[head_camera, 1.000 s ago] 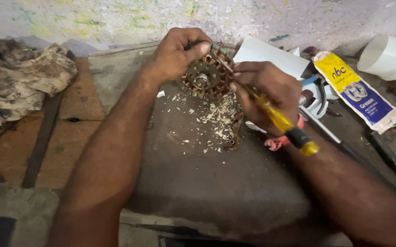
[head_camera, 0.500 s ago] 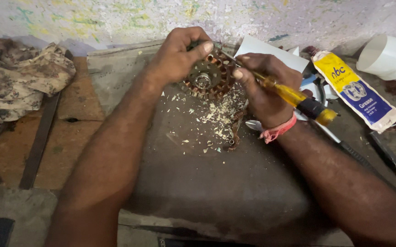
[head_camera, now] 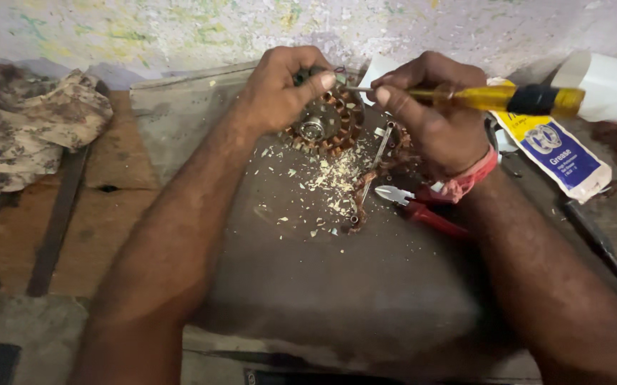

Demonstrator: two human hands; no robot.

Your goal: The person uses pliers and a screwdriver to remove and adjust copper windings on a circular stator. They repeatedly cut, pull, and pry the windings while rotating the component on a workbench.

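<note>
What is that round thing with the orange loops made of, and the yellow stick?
The round part in the left hand looks like dull grey metal wound with copper-coloured wire: the coils shine reddish-orange. The screwdriver in the right hand seems to have a glossy, see-through yellow plastic handle with a black band and a thin steel-looking shaft. The pale flakes below could be paper or plastic; hard to tell.

The round motor part [head_camera: 328,120] is brown and rusty, with copper wire coils in a ring and a shiny metal middle. It sits tilted up on the dark board, near the far edge. The screwdriver [head_camera: 490,97] has a see-through yellow handle with a black band. It lies almost flat, its thin metal tip pointing left at the coils.
</note>
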